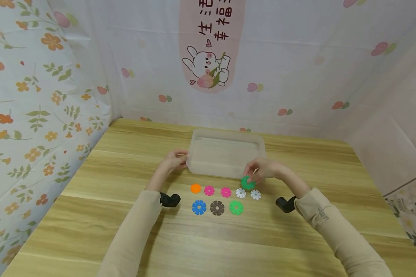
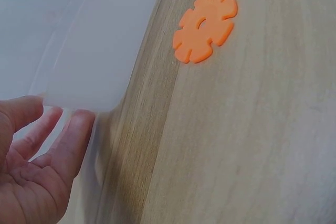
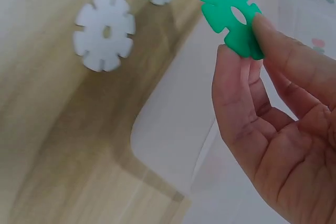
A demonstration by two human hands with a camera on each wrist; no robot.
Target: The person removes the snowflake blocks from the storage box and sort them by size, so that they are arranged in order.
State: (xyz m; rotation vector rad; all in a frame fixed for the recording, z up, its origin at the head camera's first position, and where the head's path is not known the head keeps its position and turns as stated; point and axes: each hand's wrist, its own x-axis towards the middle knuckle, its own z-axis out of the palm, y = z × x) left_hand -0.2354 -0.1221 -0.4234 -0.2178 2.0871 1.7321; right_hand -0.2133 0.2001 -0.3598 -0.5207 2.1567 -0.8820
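My right hand (image 1: 261, 169) pinches a green notched plastic disc (image 3: 231, 17) between thumb and fingers. The disc is held at the near right corner of a translucent plastic box (image 1: 225, 139). My left hand (image 1: 175, 161) touches the box's left side with its fingertips, the fingers fairly straight in the left wrist view. In front of the box a row of smaller discs lies on the table: orange (image 1: 195, 185), two pink (image 1: 209, 187) and two white (image 3: 92, 32). A nearer row holds larger blue (image 1: 195, 207), brown (image 1: 213, 208) and light green (image 1: 232, 207) discs.
The wood-grain table (image 1: 208, 246) reaches back to a printed cloth (image 1: 142, 57) hung behind it. Patterned cloth also hangs at the left and right. Black wrist mounts (image 1: 170, 200) stick out from both sleeves, close above the tabletop.
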